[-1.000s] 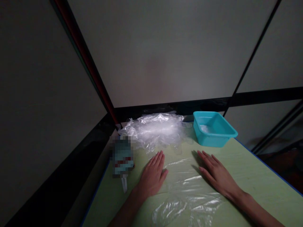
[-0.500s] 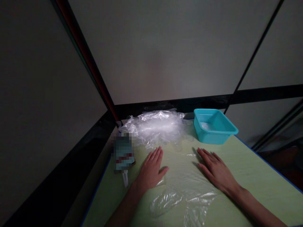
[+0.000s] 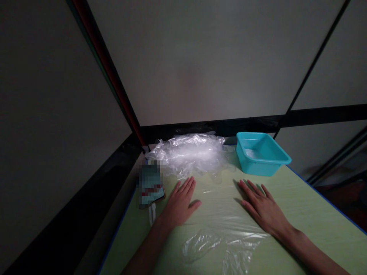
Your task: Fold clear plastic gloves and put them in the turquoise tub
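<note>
A thin clear plastic bag [image 3: 220,214] is spread flat over the pale green tabletop [image 3: 304,214], its near end crumpled. On its left side my left hand [image 3: 182,204] lies palm down, fingers stretched and thumb out to the right. My right hand [image 3: 262,206] rests palm down along the right side of the plastic, fingers spread. Neither hand grips anything. Just beyond the hands sits a loose heap of clear plastic bags [image 3: 197,152].
A turquoise plastic basin [image 3: 260,166] with something pale inside stands at the back right. Left of my left hand is a blurred-out phone-like object [image 3: 151,187] with a white strap [image 3: 152,214]. A panelled wall [image 3: 206,65] closes off the back.
My left hand has slid slightly left and my right hand slightly right, its fingers a little more spread. The plastic between them looks pulled tauter, with more sideways creases.
</note>
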`<state>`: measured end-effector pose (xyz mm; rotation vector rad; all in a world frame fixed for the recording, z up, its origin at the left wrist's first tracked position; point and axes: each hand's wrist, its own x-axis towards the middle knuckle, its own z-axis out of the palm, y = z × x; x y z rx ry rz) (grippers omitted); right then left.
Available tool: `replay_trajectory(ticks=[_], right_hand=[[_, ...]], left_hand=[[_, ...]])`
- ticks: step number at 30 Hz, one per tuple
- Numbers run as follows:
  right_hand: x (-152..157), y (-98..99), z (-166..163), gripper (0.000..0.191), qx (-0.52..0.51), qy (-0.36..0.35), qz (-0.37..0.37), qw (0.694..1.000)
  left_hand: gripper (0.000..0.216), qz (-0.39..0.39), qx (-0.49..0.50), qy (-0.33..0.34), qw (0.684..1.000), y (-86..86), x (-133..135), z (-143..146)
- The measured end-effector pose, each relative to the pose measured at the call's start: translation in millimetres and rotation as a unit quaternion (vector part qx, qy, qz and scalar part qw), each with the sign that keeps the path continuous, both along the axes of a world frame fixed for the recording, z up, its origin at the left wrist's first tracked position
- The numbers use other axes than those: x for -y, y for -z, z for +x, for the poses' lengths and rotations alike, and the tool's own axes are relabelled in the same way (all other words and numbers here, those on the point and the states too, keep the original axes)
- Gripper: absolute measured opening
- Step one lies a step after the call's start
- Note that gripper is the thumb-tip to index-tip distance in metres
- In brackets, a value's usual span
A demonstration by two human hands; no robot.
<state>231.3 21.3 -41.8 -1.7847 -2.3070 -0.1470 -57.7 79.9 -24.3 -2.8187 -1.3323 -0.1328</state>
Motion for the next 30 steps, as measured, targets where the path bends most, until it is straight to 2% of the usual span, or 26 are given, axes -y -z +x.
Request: replay_trajectory(ticks=[8, 13, 17, 22, 24, 26, 30], right_hand=[[-0.8, 2.5, 0.9, 0.056, -0.017, 0.005, -0.005, 1.0], [-1.2, 3.6, 2.2, 0.056, -0.053, 0.002, -0.011, 0.999], [-3.3, 2.4, 6.3, 0.054, -0.146, -0.004, -0.03, 0.989], [-1.3, -12.8, 15.3, 0.047, -0.332, 0.015, -0.059, 0.941], [4.0, -23.5, 18.7, 0.041, -0.35, -0.02, -0.075, 0.933], [12.2, -36.0, 20.7, 0.03, -0.326, -0.083, -0.096, 0.937], [32.7, -59.2, 18.3, 0.015, -0.194, -0.208, -0.16, 0.945]], left_hand=[[0.065, 0.004, -0.011, -0.009, 1.0, 1.9, -2.3, -3.0], [0.067, -0.002, 0.017, -0.012, 1.0, 0.9, -1.0, -2.7], [0.063, -0.017, 0.104, -0.015, 0.994, 4.2, -2.5, -4.8], [0.046, -0.03, 0.258, -0.031, 0.965, 6.6, -9.3, -5.2], [0.041, -0.024, 0.278, -0.036, 0.96, 3.0, -8.9, -2.4], [0.034, -0.023, 0.293, -0.028, 0.955, -4.3, -4.1, 2.2], [0.024, -0.053, 0.29, 0.039, 0.955, -26.5, 18.6, 14.1]])
